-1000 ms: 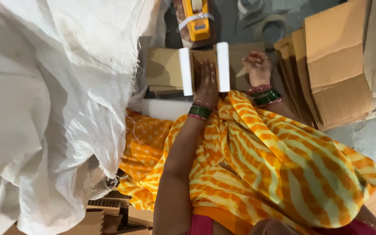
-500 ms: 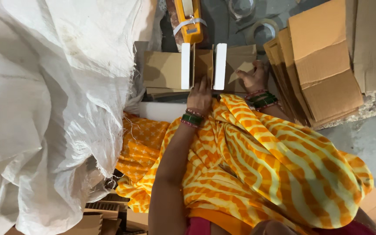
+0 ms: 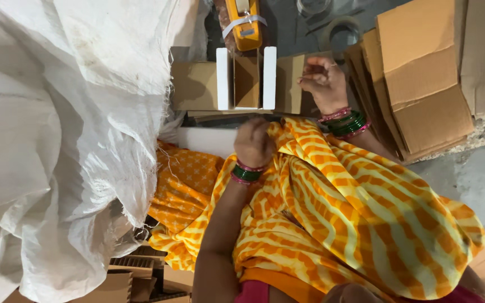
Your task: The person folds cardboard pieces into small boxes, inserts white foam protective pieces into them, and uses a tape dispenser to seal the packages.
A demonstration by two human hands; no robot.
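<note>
The person sits on the floor with a small open carton lying just beyond the knees, its mouth turned toward the body. Two white slabs stand upright against the carton's left and right inner walls, seemingly as padding, which leaves a bare slot between them.

The left hand is drawn in over the lap, closed into a loose fist with the back of the hand to the camera. Whether its fingers pinch anything cannot be told, since the palm side is hidden. It hangs just short of the carton's near edge and touches none of it. A long white piece lies on the floor just to its left, close enough to be taken up without stretching.

The right hand rests at the carton's right side, fingers curled together against the brown flap there, probably holding it back or steadying the carton so that the mouth stays open.

An orange tool with a white band lies beyond the carton's far edge. Flattened cardboard sheets are stacked to the right, within reach of the right arm. A big white woven sack fills the left side, and a tape roll lies on the floor behind the sheets.
</note>
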